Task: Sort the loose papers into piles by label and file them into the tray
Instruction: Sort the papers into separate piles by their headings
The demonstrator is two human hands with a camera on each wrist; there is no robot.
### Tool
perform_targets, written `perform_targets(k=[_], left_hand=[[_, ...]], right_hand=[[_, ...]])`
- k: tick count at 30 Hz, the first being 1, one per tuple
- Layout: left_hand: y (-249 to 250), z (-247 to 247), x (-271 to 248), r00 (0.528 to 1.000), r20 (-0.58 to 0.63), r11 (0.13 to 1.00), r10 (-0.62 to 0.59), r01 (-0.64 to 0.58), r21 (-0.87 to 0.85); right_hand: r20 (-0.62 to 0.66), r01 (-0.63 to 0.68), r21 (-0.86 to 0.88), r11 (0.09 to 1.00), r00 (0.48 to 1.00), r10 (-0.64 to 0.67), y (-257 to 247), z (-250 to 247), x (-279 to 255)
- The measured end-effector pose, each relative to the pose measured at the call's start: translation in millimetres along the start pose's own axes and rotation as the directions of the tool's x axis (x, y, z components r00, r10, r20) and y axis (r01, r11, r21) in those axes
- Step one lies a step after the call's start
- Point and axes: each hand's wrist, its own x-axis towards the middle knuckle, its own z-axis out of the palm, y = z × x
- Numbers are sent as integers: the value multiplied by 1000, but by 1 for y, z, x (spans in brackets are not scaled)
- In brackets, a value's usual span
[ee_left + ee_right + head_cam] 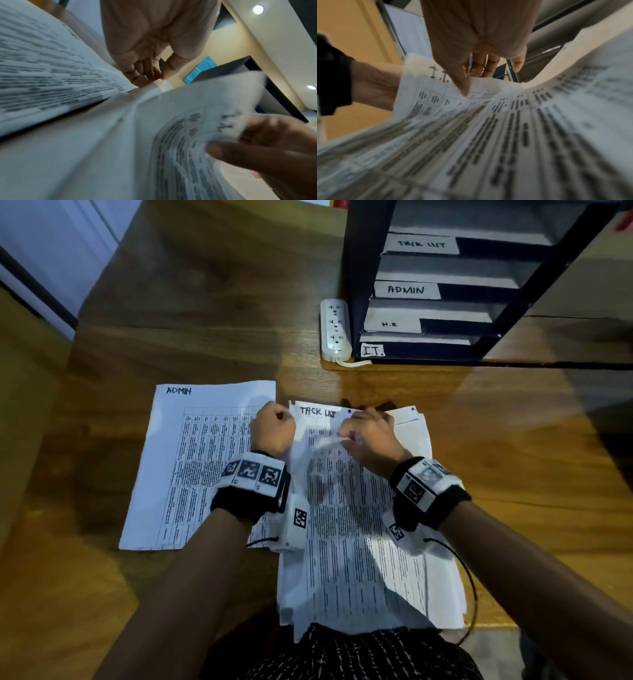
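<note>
Two hands work at the far end of a loose stack of papers (359,559) lying on a wooden desk (205,302) in front of the person, its near edge hanging over the desk's edge. The right hand (371,436) pinches the top edge of a printed sheet (453,108) between thumb and fingers and curls it up off the stack – in the right wrist view that sheet bears a handwritten "I.T." at its corner. The left hand (272,428) is curled at the stack's far left corner, and the left wrist view shows its thumb and fingers nipping a small fold of paper edge there (blur hides which sheet it belongs to). In the head view a sheet headed "TACK LIST" shows on the stack between the two hands. Just left of the stack, its right edge passing under the left wrist, lies a separate ADMIN sheet (191,467), flat on the desk. Farther back on the right stands a dark tiered tray (513,313) – its shelves are labelled, from the top, TACK LIST, ADMIN, H.R and I.T. A white power strip (335,330) lies against the tray's left side
</note>
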Motion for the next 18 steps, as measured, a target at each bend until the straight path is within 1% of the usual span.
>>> perform_targets(k=[1, 2, 4, 5, 6, 7, 8, 9, 10, 11, 12, 13, 14, 16, 18], left_hand=[[-5, -1, -1, 1000, 13, 998, -26, 26, -52], [-9, -2, -2, 999, 51, 994, -17, 22, -110], [-14, -4, -9, 983, 174, 982, 52, -18, -189], [-16, -5, -13, 967, 241, 979, 82, -33, -199], [-18, -5, -16, 952, 289, 978, 106, -47, -204], [-21, -5, -17, 940, 315, 975, 131, -63, -215], [-22, -6, -20, 934, 330, 969, 141, -62, -239], [-26, -5, -21, 930, 337, 967, 150, -66, -247], [-28, -6, -22, 925, 341, 969, 169, -92, -231], [-29, -6, -24, 915, 358, 973, 187, -120, -199], [-29, -6, -27, 900, 385, 974, 205, -149, -171], [-29, -7, -29, 881, 416, 972, 225, -172, -161], [-29, -7, -33, 866, 444, 972, 229, -180, -150], [-32, -7, -37, 845, 481, 972, 234, -187, -144], [-35, -8, -38, 860, 448, 970, 244, -211, -123]], right_hand=[[-50, 84, -11, 996, 995, -84, -1, 0, -7], [-88, 169, -8, 986, 982, -169, -3, 1, -13], [-103, 297, 32, 954, 951, -293, -7, 1, -25], [-83, 318, 47, 947, 946, -314, -7, 1, -29], [-74, 307, 48, 951, 950, -303, -8, 2, -31], [-97, 280, 49, 959, 957, -275, -9, 1, -32], [-143, 224, 61, 973, 966, -214, -10, -3, -30], [-177, 137, 110, 984, 977, -116, -11, -6, -28], [-197, 65, 124, 990, 980, -40, -12, -7, -27], [-217, 39, 86, 996, 976, -19, -13, -7, -26], [-221, 69, 14, 998, 973, -64, -14, -5, -26], [-209, 135, -45, 990, 968, -142, -13, -2, -27], [-185, 190, -72, 979, 962, -200, -12, -1, -30], [-111, 256, -68, 964, 958, -263, -8, 3, -37], [-53, 259, -95, 961, 963, -265, -6, 6, -47]])
